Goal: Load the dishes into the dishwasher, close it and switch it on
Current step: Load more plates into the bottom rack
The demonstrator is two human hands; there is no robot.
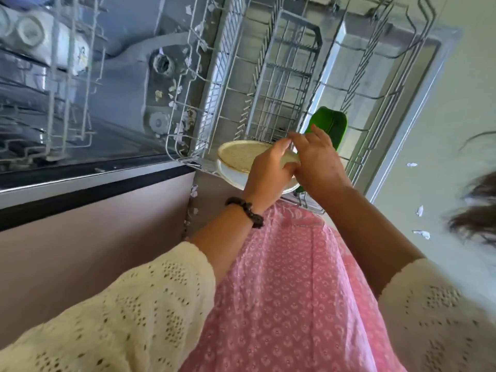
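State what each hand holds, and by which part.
Left hand grips the stacked plates at their near right rim. Right hand touches the same rim beside a green dish; its grip cannot be told.

Bright daylight, soft motion blur, wide-angle edge distortion

Wire rack point(281, 84) — coated metal; plate point(241, 157) — matt, speckled.

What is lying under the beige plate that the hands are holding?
A white plate lies directly under the beige plate, its rim showing at the left and below. Both hands cover the stack's right side, so anything there is hidden.
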